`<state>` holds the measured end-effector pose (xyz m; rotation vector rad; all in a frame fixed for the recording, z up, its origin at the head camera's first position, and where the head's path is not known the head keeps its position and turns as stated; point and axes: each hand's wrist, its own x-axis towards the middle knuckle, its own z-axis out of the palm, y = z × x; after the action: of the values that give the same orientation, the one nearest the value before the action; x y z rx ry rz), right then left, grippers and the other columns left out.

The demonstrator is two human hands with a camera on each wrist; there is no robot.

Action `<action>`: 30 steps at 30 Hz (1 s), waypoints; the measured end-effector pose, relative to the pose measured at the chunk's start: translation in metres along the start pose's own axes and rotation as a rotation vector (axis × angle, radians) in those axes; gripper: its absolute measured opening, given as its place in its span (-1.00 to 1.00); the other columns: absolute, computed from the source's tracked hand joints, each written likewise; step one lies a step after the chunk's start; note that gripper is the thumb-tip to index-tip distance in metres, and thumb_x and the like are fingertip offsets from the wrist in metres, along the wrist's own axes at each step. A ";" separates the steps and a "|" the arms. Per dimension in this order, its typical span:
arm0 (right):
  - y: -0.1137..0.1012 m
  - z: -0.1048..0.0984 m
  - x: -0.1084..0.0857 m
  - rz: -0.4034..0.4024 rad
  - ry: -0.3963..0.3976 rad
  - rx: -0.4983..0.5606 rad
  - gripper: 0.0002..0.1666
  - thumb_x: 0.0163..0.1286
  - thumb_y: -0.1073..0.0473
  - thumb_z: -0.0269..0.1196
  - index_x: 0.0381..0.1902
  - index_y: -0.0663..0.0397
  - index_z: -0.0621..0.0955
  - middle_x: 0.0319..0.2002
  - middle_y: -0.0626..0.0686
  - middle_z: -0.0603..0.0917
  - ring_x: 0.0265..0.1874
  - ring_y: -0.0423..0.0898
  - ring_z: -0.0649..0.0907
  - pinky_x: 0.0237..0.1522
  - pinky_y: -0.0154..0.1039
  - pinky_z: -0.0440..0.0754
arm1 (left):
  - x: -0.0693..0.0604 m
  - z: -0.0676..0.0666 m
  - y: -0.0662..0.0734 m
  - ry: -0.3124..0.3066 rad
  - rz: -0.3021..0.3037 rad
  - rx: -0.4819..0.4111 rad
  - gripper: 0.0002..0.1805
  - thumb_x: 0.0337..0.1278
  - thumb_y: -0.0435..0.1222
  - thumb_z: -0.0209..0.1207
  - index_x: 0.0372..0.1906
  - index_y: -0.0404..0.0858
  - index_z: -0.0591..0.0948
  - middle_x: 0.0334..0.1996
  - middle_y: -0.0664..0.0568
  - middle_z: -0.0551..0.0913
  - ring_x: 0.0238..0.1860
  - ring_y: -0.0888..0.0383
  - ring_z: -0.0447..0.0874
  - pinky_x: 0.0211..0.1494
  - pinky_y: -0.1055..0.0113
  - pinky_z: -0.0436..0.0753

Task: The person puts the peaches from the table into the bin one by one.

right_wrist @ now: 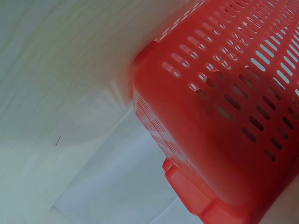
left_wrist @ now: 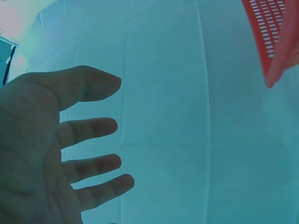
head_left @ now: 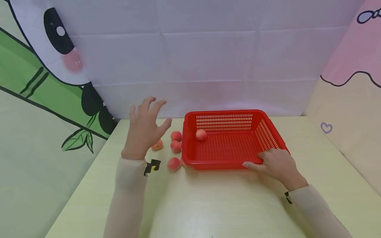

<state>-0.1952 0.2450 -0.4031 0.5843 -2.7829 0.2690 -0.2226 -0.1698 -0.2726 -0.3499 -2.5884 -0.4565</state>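
Note:
A red plastic basket (head_left: 190, 158) with slotted walls stands on the table, one peach (head_left: 201, 134) lying inside near its left wall. My right hand (head_left: 278, 165) grips the basket's near right corner, thumb along the front rim and fingers over the inside. In the right wrist view the basket's wall (right_wrist: 187, 121) fills much of the frame. Left of the basket, my left hand (head_left: 144, 132) is raised with fingers spread and holds nothing. Beside the basket's left side lie several peaches (head_left: 174, 164), one partly hidden by the rim. An orange fruit (head_left: 157, 145) is partly covered by my left hand.
The pale wooden table (head_left: 190, 205) ends at a hanging white cloth (head_left: 208, 59) behind the basket. Cartoon-printed cloth (head_left: 41, 72) flanks the left side, and a pink and cream one (head_left: 345, 99) the right.

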 end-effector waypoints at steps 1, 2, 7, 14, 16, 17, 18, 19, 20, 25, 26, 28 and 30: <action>0.000 0.000 0.001 -0.002 0.000 -0.001 -0.20 0.30 -0.44 0.38 -0.70 -0.17 0.17 -0.70 -0.21 0.02 -0.63 -0.25 0.04 -0.55 -0.27 0.01 | -0.003 0.002 -0.006 -0.005 -0.012 -0.006 -0.36 0.37 -0.10 0.31 0.49 -0.17 0.51 0.51 -0.25 0.37 0.49 -0.25 0.33 0.56 -0.43 0.09; -0.001 0.000 0.001 -0.004 0.002 -0.001 -0.20 0.30 -0.44 0.38 -0.70 -0.17 0.17 -0.70 -0.21 0.02 -0.63 -0.25 0.04 -0.55 -0.27 0.00 | -0.005 0.004 -0.011 -0.013 -0.024 -0.014 -0.36 0.37 -0.11 0.31 0.49 -0.18 0.50 0.50 -0.26 0.37 0.49 -0.25 0.33 0.54 -0.42 0.12; -0.002 0.002 0.003 -0.002 -0.012 0.005 -0.20 0.31 -0.44 0.37 -0.71 -0.17 0.18 -0.71 -0.21 0.03 -0.63 -0.25 0.05 -0.55 -0.27 0.01 | -0.013 0.016 -0.030 -0.069 -0.093 -0.045 -0.34 0.38 -0.11 0.31 0.50 -0.22 0.48 0.50 -0.31 0.33 0.51 -0.28 0.27 0.54 -0.44 0.11; -0.004 -0.003 0.002 0.024 -0.042 -0.011 -0.22 0.33 -0.46 0.35 -0.71 -0.15 0.23 -0.72 -0.19 0.08 -0.65 -0.24 0.10 -0.56 -0.26 0.06 | -0.012 0.037 -0.047 -0.131 -0.152 -0.068 -0.34 0.41 -0.07 0.27 0.51 -0.21 0.47 0.54 -0.31 0.27 0.50 -0.33 0.27 0.56 -0.42 0.10; -0.003 -0.004 0.001 0.028 -0.039 -0.010 -0.21 0.32 -0.45 0.36 -0.71 -0.15 0.21 -0.71 -0.19 0.05 -0.64 -0.24 0.07 -0.56 -0.26 0.04 | -0.011 0.043 -0.052 -0.146 -0.164 -0.075 -0.34 0.41 -0.06 0.26 0.51 -0.21 0.47 0.55 -0.31 0.26 0.49 -0.34 0.29 0.56 -0.40 0.12; -0.003 -0.004 0.001 0.026 -0.036 -0.009 -0.21 0.32 -0.44 0.36 -0.71 -0.15 0.20 -0.71 -0.19 0.04 -0.63 -0.24 0.06 -0.55 -0.26 0.03 | -0.010 0.045 -0.055 -0.152 -0.170 -0.079 -0.34 0.41 -0.06 0.26 0.51 -0.21 0.47 0.54 -0.31 0.26 0.47 -0.36 0.31 0.56 -0.39 0.13; -0.003 -0.004 0.001 0.024 -0.033 -0.008 -0.20 0.32 -0.44 0.36 -0.70 -0.16 0.19 -0.71 -0.19 0.04 -0.63 -0.24 0.05 -0.55 -0.26 0.02 | -0.010 0.048 -0.059 -0.157 -0.175 -0.079 -0.35 0.42 -0.06 0.26 0.50 -0.22 0.48 0.54 -0.31 0.27 0.46 -0.36 0.33 0.56 -0.39 0.14; -0.002 -0.004 0.001 0.022 -0.030 -0.010 -0.20 0.31 -0.44 0.37 -0.70 -0.16 0.19 -0.71 -0.20 0.04 -0.63 -0.24 0.05 -0.55 -0.26 0.02 | -0.009 0.050 -0.062 -0.158 -0.177 -0.078 -0.36 0.42 -0.06 0.26 0.48 -0.23 0.49 0.52 -0.31 0.29 0.45 -0.35 0.35 0.55 -0.38 0.17; -0.002 -0.004 0.001 0.022 -0.030 -0.011 -0.20 0.32 -0.45 0.36 -0.70 -0.16 0.19 -0.71 -0.20 0.04 -0.63 -0.24 0.05 -0.55 -0.26 0.02 | -0.009 0.053 -0.065 -0.157 -0.177 -0.077 -0.37 0.42 -0.07 0.26 0.46 -0.24 0.51 0.50 -0.31 0.32 0.42 -0.34 0.39 0.53 -0.37 0.22; -0.001 -0.004 0.000 0.026 -0.035 -0.016 -0.20 0.32 -0.46 0.36 -0.70 -0.16 0.20 -0.71 -0.19 0.06 -0.63 -0.24 0.07 -0.55 -0.26 0.04 | -0.008 0.064 -0.081 -0.184 -0.187 -0.068 -0.40 0.41 -0.06 0.24 0.41 -0.30 0.56 0.42 -0.29 0.44 0.34 -0.31 0.50 0.41 -0.34 0.42; -0.001 -0.004 0.000 0.025 -0.033 -0.015 -0.20 0.31 -0.46 0.36 -0.70 -0.16 0.20 -0.71 -0.19 0.06 -0.63 -0.24 0.07 -0.55 -0.26 0.04 | -0.008 0.068 -0.084 -0.199 -0.192 -0.066 -0.39 0.40 -0.05 0.23 0.41 -0.30 0.55 0.43 -0.29 0.44 0.33 -0.32 0.51 0.39 -0.34 0.44; -0.001 -0.002 0.000 0.018 -0.026 -0.016 -0.20 0.31 -0.45 0.37 -0.71 -0.16 0.19 -0.71 -0.20 0.05 -0.63 -0.24 0.06 -0.55 -0.26 0.03 | -0.009 0.075 -0.091 -0.240 -0.209 -0.068 -0.36 0.40 -0.03 0.22 0.44 -0.28 0.53 0.46 -0.30 0.40 0.36 -0.34 0.48 0.40 -0.36 0.42; -0.001 -0.001 0.000 0.012 -0.020 -0.017 -0.21 0.31 -0.44 0.37 -0.71 -0.17 0.19 -0.71 -0.20 0.05 -0.63 -0.24 0.06 -0.55 -0.26 0.03 | -0.010 0.084 -0.098 -0.286 -0.222 -0.081 -0.33 0.40 -0.01 0.22 0.47 -0.26 0.51 0.50 -0.30 0.36 0.40 -0.36 0.43 0.41 -0.38 0.40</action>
<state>-0.1946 0.2443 -0.4021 0.5692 -2.8055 0.2425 -0.2814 -0.2287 -0.3721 -0.1634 -2.9091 -0.6309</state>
